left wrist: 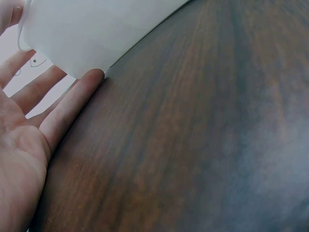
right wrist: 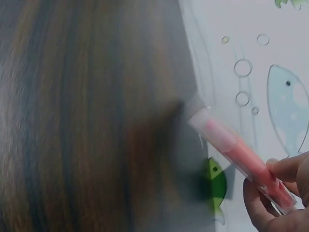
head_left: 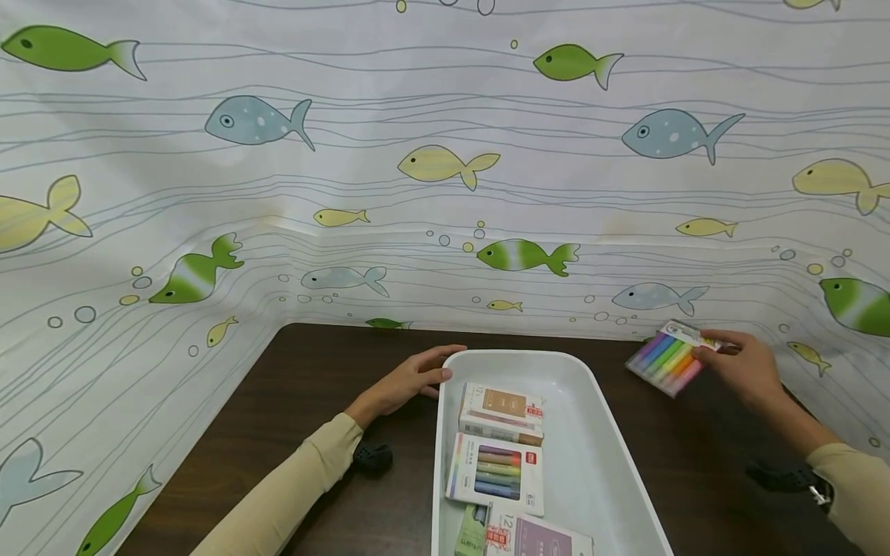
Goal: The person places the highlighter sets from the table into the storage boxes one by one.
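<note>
Off to the right of the white tray, my right hand pinches a clear pack of highlighters between thumb and fingers. Its pens run from purple through green to pink, and it is tilted above the table's far right part. The right wrist view shows the same pack edge-on, the pink pen foremost. My left hand touches the tray's far left corner. In the left wrist view its fairly straight fingers lie against the tray's outer wall, one fingertip low by the table.
Inside the tray, along its left side, lie a brown-and-white box, a windowed box of crayon-like sticks, a green packet and a purple-and-white box. A fish-patterned sheet rises behind the dark wooden table.
</note>
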Demonstrator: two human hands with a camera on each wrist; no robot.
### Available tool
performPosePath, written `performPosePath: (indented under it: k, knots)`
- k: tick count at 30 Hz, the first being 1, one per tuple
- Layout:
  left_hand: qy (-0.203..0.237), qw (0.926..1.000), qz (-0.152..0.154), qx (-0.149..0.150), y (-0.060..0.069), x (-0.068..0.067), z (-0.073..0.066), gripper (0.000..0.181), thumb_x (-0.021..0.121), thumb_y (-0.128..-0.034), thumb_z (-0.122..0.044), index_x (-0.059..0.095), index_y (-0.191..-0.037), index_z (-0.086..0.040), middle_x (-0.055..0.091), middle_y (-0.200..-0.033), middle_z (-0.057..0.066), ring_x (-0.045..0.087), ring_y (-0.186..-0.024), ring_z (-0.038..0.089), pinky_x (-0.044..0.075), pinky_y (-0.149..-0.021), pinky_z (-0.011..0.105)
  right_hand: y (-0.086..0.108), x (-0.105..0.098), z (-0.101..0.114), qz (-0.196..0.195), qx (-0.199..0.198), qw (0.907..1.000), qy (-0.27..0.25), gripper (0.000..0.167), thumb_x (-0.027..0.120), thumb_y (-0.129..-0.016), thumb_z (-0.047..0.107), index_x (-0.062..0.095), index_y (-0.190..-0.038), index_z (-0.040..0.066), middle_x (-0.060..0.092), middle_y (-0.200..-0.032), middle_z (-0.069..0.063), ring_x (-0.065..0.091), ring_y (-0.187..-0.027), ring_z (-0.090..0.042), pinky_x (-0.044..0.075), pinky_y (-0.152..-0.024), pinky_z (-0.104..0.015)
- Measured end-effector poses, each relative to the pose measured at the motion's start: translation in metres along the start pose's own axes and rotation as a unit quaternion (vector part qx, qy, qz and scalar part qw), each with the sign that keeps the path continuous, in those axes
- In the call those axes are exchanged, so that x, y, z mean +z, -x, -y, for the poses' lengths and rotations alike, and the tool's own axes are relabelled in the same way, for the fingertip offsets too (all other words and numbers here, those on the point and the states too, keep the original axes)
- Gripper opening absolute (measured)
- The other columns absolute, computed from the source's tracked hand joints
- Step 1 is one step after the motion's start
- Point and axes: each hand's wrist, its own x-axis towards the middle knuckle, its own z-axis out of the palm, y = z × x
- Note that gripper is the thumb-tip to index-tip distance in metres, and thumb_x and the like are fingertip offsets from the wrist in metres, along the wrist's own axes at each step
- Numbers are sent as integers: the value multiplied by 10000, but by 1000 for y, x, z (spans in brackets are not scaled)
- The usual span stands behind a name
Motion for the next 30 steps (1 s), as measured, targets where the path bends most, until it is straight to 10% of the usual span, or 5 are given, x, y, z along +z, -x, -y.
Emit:
performPosePath:
  k: [18, 30]
  knots:
    - [19, 10000, -31, -21, 0, 0, -2, 561, 590, -1060, -311, 390, -1583, -275, 474, -1497, 74, 568, -1250, 307, 542, -913, 488, -2, -23, 74, -286, 107, 9945, -1002, 643, 722, -969, 359, 544, -1433, -49, 485, -1232, -209, 599, -752, -131, 509, -562, -223]
    - [-34, 10000, 20, 1, 0, 0, -1, 586, 603, -1048, -354, 387, -1586, -275, 473, -1503, 67, 568, -1252, 302, 543, -912, 487, 17, -2, 128, 690, -319, 9602, -2689, 494, 797, -912, 112, 614, -1341, -52, 578, -1134, -84, 702, -801, -110, 564, -643, -223]
